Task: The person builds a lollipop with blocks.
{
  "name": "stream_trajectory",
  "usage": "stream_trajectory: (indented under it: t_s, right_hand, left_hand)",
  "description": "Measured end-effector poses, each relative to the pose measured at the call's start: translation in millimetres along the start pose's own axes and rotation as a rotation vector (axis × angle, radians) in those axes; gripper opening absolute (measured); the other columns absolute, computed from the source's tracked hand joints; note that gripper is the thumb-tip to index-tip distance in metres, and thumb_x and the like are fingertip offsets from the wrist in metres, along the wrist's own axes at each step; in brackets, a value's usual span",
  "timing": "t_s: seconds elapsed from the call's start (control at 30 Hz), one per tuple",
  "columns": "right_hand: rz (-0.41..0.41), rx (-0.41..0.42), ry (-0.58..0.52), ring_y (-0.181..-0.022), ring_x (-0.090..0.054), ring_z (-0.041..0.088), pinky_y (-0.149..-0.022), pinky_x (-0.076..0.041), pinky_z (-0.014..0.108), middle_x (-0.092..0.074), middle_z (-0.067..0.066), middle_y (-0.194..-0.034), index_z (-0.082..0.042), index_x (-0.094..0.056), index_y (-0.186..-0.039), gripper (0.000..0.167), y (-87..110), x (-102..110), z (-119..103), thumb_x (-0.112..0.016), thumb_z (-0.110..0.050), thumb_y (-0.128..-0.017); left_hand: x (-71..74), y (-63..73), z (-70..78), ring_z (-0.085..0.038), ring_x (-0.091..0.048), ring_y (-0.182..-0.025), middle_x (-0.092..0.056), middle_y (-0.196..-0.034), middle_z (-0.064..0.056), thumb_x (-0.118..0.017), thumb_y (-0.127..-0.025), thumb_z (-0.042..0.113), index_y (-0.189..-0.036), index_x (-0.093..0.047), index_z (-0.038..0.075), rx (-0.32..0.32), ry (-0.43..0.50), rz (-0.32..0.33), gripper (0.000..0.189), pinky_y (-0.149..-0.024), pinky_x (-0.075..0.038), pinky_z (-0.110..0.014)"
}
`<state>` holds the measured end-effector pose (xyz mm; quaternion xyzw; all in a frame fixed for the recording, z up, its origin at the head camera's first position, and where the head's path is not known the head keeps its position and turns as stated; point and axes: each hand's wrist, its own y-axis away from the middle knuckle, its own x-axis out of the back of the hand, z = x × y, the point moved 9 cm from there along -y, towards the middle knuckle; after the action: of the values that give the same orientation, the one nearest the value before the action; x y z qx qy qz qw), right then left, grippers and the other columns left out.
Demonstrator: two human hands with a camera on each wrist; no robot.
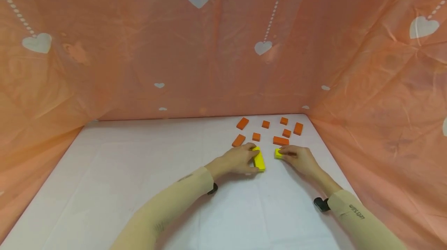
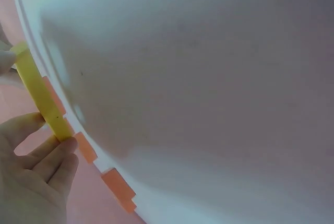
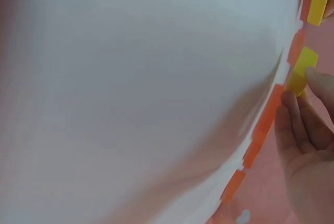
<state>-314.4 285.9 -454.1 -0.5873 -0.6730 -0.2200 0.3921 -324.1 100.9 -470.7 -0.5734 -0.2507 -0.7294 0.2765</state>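
My left hand [image 1: 241,159] grips a long yellow block [image 1: 259,160] between thumb and fingers, with the block's length running away from me. In the left wrist view the same yellow block [image 2: 39,91] spans from the thumb side to the fingertips. To its right, my right hand [image 1: 301,159] pinches a small yellow block [image 1: 278,153], which shows between thumb and fingers in the right wrist view as a short yellow piece [image 3: 302,71]. A gap separates the two yellow blocks. Just beyond the hands lie an orange long block [image 1: 281,140] and an orange small block [image 1: 256,137].
Several more orange blocks are spread at the table's back right, among them a long one [image 1: 242,123], a small one [image 1: 266,124] and another long one [image 1: 298,128]. The white tabletop [image 1: 139,164] meets an orange curtain [image 1: 174,48] with white hearts behind and at both sides.
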Motion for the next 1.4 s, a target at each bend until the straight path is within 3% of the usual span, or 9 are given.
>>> stream_trajectory:
  t_s: [0.33, 0.6, 0.93, 1.17, 1.4]
  right_hand:
    - [0.035, 0.033, -0.078, -0.117, -0.068, 0.040, -0.096, -0.057, 0.053, -0.072, 0.018, -0.126, -0.003, -0.078, -0.119, 0.024, -8.9, -14.6, -27.3, -0.072, -0.001, -0.095]
    - [0.049, 0.075, -0.148, -0.114, -0.070, 0.039, -0.096, -0.057, 0.053, -0.072, 0.018, -0.125, -0.004, -0.078, -0.119, 0.026, -25.3, -29.0, -57.9, -0.074, 0.000, -0.094]
    - [0.002, 0.116, -0.191, -0.113, -0.071, 0.035, -0.098, -0.057, 0.051, -0.072, 0.015, -0.129, -0.007, -0.078, -0.121, 0.027, -46.2, -55.1, -98.3, -0.074, -0.003, -0.095]
    - [-0.054, 0.166, -0.188, -0.112, -0.071, 0.031, -0.099, -0.057, 0.049, -0.072, 0.014, -0.127, -0.006, -0.078, -0.121, 0.026, -62.0, -82.6, -126.2, -0.075, -0.006, -0.095]
    - [-0.102, 0.187, -0.205, -0.116, -0.069, 0.028, -0.098, -0.058, 0.043, -0.073, 0.011, -0.126, -0.006, -0.079, -0.118, 0.023, -72.8, -107.8, -148.9, -0.073, -0.004, -0.096]
  left_hand:
    - [6.2, 34.0, -15.4, -0.022, -0.060, -0.128, -0.047, -0.157, -0.007, -0.070, -0.093, 0.051, -0.152, -0.056, 0.016, -0.014, 0.028, 0.033, 0.070, -0.105, -0.053, -0.037]
    - [15.7, 70.9, -41.9, -0.028, -0.057, -0.135, -0.046, -0.159, -0.009, -0.073, -0.091, 0.051, -0.152, -0.056, 0.015, 0.018, 0.073, 0.068, 0.073, -0.109, -0.051, -0.042]
    - [25.5, 117.5, -76.5, -0.029, -0.061, -0.129, -0.049, -0.155, -0.010, -0.077, -0.088, 0.046, -0.150, -0.058, 0.012, 0.024, 0.090, 0.132, 0.073, -0.104, -0.054, -0.045]
    - [30.6, 148.4, -89.2, -0.032, -0.062, -0.126, -0.051, -0.153, -0.012, -0.080, -0.086, 0.041, -0.146, -0.061, 0.008, 0.018, 0.065, 0.151, 0.071, -0.103, -0.055, -0.047]
    - [23.9, 167.8, -99.5, -0.033, -0.061, -0.129, -0.052, -0.152, -0.015, -0.080, -0.085, 0.042, -0.144, -0.062, 0.007, 0.025, 0.059, 0.136, 0.071, -0.105, -0.053, -0.049]
